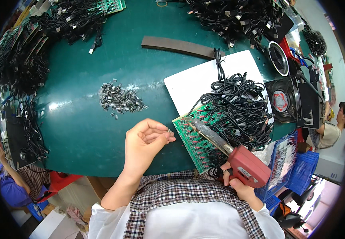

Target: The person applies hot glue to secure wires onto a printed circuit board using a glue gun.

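Note:
My left hand (143, 144) is closed in a pinch, holding a small silvery ribbed metal part (169, 130) between thumb and fingertips at the left edge of a green circuit board panel (189, 144). My right hand (241, 189) is wrapped round the handle of a red soldering gun (249, 166). The gun's long metal barrel points up and left, its tip over the board's upper left corner. Black cables (240, 107) in looped bundles lie over the board's right part and hide it. Beyond my left hand lies a loose pile of similar small metal parts (120, 97).
A white sheet (188, 85) lies under the cables, with a dark bar (176, 46) behind it. Cable heaps (236, 18) line the far edge. A black fan (282, 99) and blue baskets (302, 167) stand at right. Other people (327, 133) sit at both sides.

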A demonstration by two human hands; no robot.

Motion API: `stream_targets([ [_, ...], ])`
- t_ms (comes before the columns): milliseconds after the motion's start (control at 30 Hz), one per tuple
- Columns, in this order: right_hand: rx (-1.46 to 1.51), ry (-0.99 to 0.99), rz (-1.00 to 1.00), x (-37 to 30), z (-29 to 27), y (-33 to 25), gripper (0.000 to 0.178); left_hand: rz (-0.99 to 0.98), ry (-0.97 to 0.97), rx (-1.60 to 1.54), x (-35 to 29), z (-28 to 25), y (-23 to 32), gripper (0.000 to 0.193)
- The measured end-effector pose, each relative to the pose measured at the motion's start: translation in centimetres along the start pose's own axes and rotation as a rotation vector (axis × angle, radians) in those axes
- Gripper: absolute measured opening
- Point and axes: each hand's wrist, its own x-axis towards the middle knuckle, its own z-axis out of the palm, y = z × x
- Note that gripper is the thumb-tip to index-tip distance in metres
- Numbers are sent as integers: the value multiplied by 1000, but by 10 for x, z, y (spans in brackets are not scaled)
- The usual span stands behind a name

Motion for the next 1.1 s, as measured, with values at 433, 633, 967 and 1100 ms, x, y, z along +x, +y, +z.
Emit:
stream_targets([
  [433,-371,10,95,-2,-3,0,58,63,-29,88,15,12,0,32],
  [633,-190,13,128,3,-2,-2,62,48,-50,89,16,14,1,34],
  [967,-111,-10,126,1,-6,5,70,70,-51,84,17,14,-2,33],
  [1100,-235,-22,68,-2,-10,11,70,76,-46,97,17,14,-4,35],
])
